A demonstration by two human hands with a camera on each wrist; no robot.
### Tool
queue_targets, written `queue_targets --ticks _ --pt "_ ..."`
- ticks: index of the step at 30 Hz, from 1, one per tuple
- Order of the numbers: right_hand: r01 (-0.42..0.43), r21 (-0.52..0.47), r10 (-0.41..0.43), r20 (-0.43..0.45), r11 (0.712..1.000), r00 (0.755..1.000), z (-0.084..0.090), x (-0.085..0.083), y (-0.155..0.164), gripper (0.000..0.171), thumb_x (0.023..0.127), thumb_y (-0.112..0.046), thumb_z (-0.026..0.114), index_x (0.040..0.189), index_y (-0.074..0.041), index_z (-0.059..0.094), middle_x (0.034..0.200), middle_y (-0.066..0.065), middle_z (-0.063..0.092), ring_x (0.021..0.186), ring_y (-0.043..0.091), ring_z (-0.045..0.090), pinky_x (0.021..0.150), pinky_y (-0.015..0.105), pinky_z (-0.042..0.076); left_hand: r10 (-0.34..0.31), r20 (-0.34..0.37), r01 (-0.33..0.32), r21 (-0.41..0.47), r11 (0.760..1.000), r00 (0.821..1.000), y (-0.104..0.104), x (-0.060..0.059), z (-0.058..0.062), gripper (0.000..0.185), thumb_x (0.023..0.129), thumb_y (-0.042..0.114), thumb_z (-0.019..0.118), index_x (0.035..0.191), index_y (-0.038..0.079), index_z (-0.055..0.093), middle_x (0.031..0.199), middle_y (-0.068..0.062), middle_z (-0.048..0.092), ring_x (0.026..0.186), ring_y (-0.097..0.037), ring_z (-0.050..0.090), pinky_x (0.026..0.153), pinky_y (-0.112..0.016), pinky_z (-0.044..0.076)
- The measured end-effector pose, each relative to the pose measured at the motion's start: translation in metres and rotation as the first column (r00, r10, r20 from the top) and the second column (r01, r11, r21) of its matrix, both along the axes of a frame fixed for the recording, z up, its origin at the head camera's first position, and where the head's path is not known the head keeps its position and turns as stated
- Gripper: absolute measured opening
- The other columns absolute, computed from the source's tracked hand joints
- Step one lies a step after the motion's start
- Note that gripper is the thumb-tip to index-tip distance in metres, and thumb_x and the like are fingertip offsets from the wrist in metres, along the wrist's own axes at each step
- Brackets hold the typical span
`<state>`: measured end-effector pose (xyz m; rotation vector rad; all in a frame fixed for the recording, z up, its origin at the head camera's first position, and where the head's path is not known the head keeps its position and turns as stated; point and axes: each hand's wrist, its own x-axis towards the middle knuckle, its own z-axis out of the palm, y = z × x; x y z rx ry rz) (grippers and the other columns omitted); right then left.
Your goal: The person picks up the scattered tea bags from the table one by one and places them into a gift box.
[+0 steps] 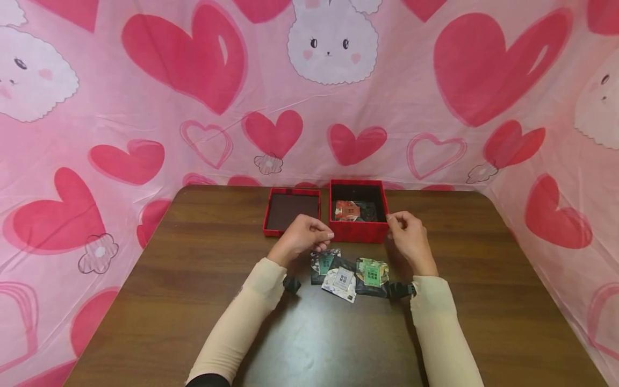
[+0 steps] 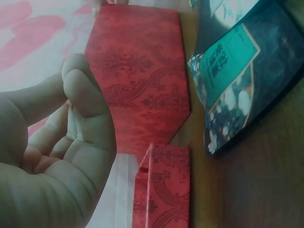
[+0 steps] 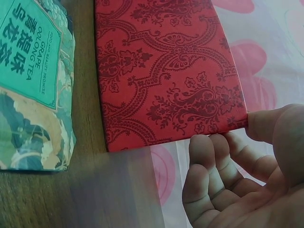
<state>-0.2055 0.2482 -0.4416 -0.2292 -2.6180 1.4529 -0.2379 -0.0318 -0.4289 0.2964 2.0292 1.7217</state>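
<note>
your left hand (image 1: 302,236) and right hand (image 1: 408,235) flank the red box (image 1: 359,228) near the far edge of the table (image 1: 193,301). both hands sit loosely curled and hold nothing; the right fingertips (image 3: 202,147) appear to touch the box corner. the box lid (image 1: 291,210) lies just left of it. three tea packets (image 1: 348,274) lie between your wrists. pink heart-print cloth (image 1: 145,107) surrounds the table.

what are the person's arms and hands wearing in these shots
Both arms are covered in long, close-fitting cream sleeves, the left sleeve and the right sleeve, ending at the wrists. A small black device is strapped at each wrist. The left hand and right hand are bare: no gloves and no rings visible.
</note>
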Motion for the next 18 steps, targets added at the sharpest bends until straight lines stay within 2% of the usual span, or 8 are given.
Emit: queue_targets --ticks 6,11,14,18 --pt "-0.002 -0.008 0.002 0.008 1.000 1.000 -0.001 0.000 0.000 0.038 0.104 -0.036 0.056 0.119 -0.002 0.064 0.095 0.018 0.065 0.087 0.034 0.066 0.069 0.036 0.051 -0.037 0.010 0.038 -0.042 0.998 0.999 0.006 0.003 -0.009 0.017 0.091 0.004 0.073 0.100 -0.011 0.074 0.083 -0.024 0.070 0.057 -0.014 0.063 0.065 -0.039 0.061" --pt "-0.005 -0.001 0.005 0.004 1.000 1.000 -0.002 0.000 0.001 0.038 0.104 -0.037 0.056 0.118 -0.003 0.064 0.095 0.018 0.066 0.086 0.034 0.067 0.070 0.036 0.052 -0.041 0.014 0.042 -0.091 0.995 0.999 0.008 0.005 -0.019 0.013 0.090 0.005 0.075 0.096 -0.007 0.076 0.078 -0.017 0.071 0.057 -0.014 0.062 0.061 -0.033 0.059" --pt "-0.005 -0.003 0.005 0.003 1.000 1.000 -0.001 0.000 0.001 0.036 0.104 -0.036 0.056 0.118 -0.003 0.064 0.096 0.019 0.065 0.087 0.034 0.067 0.070 0.036 0.052 -0.051 -0.053 0.041 -0.169 0.985 0.997 0.010 0.006 -0.023 0.010 0.090 0.006 0.075 0.091 -0.004 0.078 0.073 -0.012 0.070 0.055 -0.014 0.061 0.056 -0.030 0.057" --pt "-0.008 -0.004 0.008 0.016 1.000 1.000 -0.001 0.000 0.002 0.037 0.104 -0.036 0.055 0.119 -0.003 0.063 0.097 0.018 0.065 0.088 0.033 0.066 0.071 0.036 0.052 -0.092 -0.155 0.039 -0.319 0.947 0.984 0.015 0.007 -0.025 0.010 0.089 0.008 0.076 0.083 0.001 0.079 0.062 -0.006 0.067 0.051 -0.013 0.059 0.049 -0.025 0.051"
